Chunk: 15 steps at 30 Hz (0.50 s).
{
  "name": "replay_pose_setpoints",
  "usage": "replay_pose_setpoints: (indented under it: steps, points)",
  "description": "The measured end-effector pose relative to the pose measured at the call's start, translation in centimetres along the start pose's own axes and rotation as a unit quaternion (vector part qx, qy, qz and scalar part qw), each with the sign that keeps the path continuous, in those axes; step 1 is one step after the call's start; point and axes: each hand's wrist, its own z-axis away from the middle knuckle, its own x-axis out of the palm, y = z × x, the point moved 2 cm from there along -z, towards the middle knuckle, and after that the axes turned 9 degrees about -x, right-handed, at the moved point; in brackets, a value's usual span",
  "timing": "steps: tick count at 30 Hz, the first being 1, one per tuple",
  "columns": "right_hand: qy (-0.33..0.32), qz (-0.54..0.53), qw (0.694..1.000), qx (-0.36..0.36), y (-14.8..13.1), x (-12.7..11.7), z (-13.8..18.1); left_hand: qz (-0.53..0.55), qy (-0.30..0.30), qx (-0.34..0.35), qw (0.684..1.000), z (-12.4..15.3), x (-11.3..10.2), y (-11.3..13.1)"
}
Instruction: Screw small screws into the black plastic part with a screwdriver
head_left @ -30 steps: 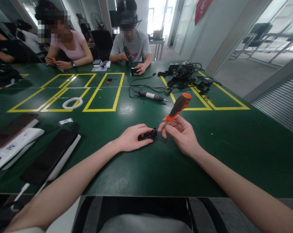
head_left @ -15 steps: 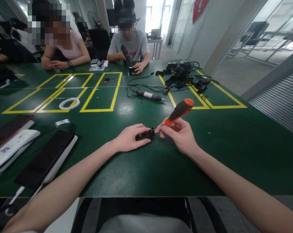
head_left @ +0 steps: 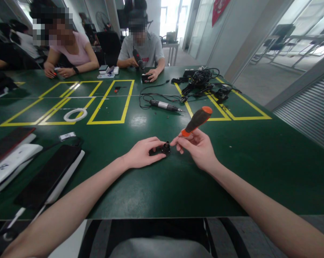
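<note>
A small black round part (head_left: 166, 148) with a short upright tube on top rests on the green table (head_left: 140, 193). From the left, my left hand (head_left: 144, 153) has its thumb and fingers closed on the sides of this part. My right hand (head_left: 198, 147) grips a screwdriver (head_left: 197, 121) with a dark handle and orange ends; the handle slants up to the right. The right index fingertip is beside the part's tube; I cannot tell whether it touches. The screwdriver's shaft cannot be made out.
An electric screwdriver (head_left: 166, 105) with a cord lies ahead, near a heap of black cables (head_left: 199, 84). A white ring-shaped coil (head_left: 75, 114) is at left. Phones, including a black phone (head_left: 47, 175), and a white power strip (head_left: 11, 165) sit nearer. Across the table, a person (head_left: 142, 50) holds a drill.
My hands hold nearly the same pose, with the right index finger still at the part. The view has shifted slightly. Across the table, a person at the left now has something orange in hand.
</note>
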Motion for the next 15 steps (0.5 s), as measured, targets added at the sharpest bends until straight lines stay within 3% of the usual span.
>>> replay_pose_setpoints:
  steps: [9, 15]
  points:
    - [-0.008, -0.027, 1.000, -0.004, 0.22, -0.01, -0.01, 0.002, -0.003, -0.002, 1.000, -0.03, 0.09, -0.09]
    - [0.016, 0.011, 1.000, -0.018, 0.24, -0.30, 0.14, -0.001, -0.003, 0.000, 1.000, -0.03, 0.06, -0.06]
